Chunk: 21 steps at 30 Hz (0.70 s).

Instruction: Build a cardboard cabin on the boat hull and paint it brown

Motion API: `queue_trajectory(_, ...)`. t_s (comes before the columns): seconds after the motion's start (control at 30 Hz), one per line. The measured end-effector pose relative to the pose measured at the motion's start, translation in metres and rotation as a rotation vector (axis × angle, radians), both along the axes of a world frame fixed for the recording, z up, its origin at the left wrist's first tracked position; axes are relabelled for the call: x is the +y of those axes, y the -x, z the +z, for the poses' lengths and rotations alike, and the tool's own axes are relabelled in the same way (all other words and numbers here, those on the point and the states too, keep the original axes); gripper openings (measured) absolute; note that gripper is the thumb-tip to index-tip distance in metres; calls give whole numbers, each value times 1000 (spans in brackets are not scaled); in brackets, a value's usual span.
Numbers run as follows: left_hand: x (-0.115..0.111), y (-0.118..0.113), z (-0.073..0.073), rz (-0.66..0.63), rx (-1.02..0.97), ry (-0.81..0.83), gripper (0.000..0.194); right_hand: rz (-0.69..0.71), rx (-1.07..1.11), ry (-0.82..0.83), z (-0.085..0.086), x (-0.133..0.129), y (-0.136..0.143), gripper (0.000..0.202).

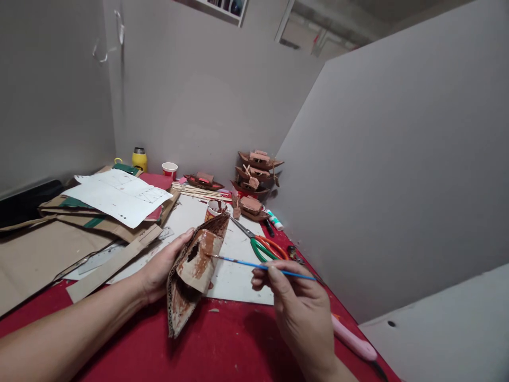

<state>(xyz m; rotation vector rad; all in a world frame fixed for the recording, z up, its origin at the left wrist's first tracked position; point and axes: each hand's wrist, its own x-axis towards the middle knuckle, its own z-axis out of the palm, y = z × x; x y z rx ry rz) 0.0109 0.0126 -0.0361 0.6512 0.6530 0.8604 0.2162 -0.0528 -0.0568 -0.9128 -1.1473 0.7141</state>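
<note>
My left hand (159, 268) grips a cardboard model boat (202, 260) from behind, holding it tilted above the red table. Brown paint covers part of the boat's curved canopy, while other patches are bare cardboard; a dark opening shows in its side. Between the thumb and fingers of my right hand (298, 302) is a thin blue paintbrush (254, 264), its tip touching the canopy. Just beyond the boat stands a paper cup (210, 211) with brown-stained rim, partly hidden by the boat. Scissors (260, 243) with green and orange handles lie to the right on white paper.
Brown model boats (260, 159) are stacked at the back, with others nearby. Cardboard sheets and a drawing (127, 193) cover the left side. A yellow bottle (139, 159), red-white cup (169, 170), thin sticks (199, 192) and a pink-handled tool (353, 339) also lie around. Grey panels enclose the table.
</note>
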Motion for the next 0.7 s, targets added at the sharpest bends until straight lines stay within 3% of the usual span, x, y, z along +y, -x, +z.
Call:
queue_trajectory(0.13, 1, 0, -3, 24, 15, -18, 40, 98, -75, 6, -2, -10, 8, 5)
queue_trajectory(0.33, 2, 0, -5, -1, 1, -25, 41, -22, -29, -48, 2, -1, -1, 5)
queue_trajectory(0.5, 3, 1, -9, 10, 50, -58, 43, 45, -134, -34, 3, -12, 7, 4)
queue_trajectory(0.7, 7, 2, -19, 51, 53, -150, 44, -49, -150, -121, 3, -11, 13, 5)
